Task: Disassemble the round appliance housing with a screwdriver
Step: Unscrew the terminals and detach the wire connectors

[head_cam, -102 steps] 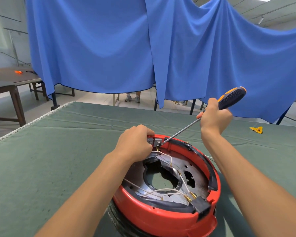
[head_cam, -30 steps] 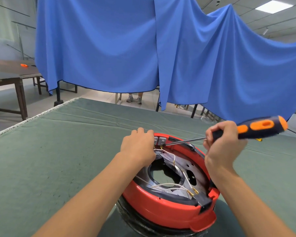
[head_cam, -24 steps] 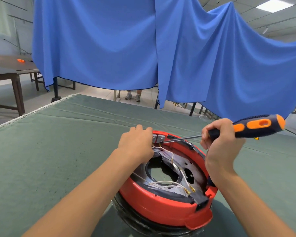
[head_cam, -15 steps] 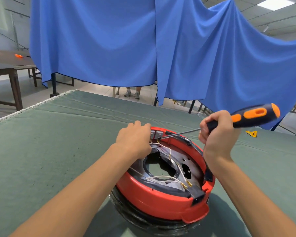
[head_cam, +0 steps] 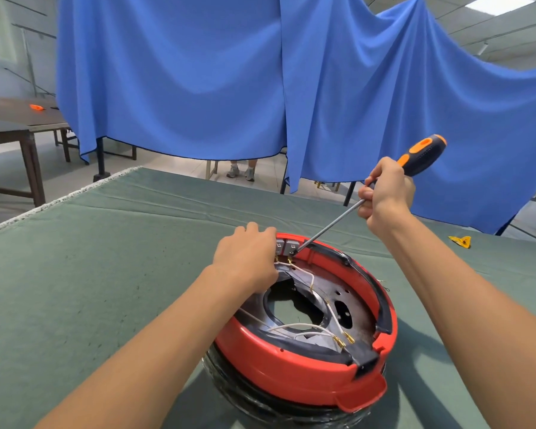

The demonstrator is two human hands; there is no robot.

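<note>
A round red housing [head_cam: 291,371] lies open side up on the green table, with a metal plate, white wires and brass terminals inside. My left hand [head_cam: 245,258] grips its far rim beside a small grey connector block [head_cam: 286,246]. My right hand [head_cam: 384,196] holds an orange-and-black screwdriver [head_cam: 421,153] near the front of its handle. The shaft slopes down to the left and its tip sits against the connector block at the rim.
The green cloth table [head_cam: 90,289] ends at a white fringe on the left. A small yellow piece [head_cam: 461,241] lies at the right. Blue drapes [head_cam: 260,88] hang behind. A wooden table [head_cam: 10,125] stands far left. A person's feet [head_cam: 241,172] show under the drape.
My right hand has raised the screwdriver handle, so the shaft now slopes steeply down to the connector block instead of lying nearly level. My left hand stays on the rim.
</note>
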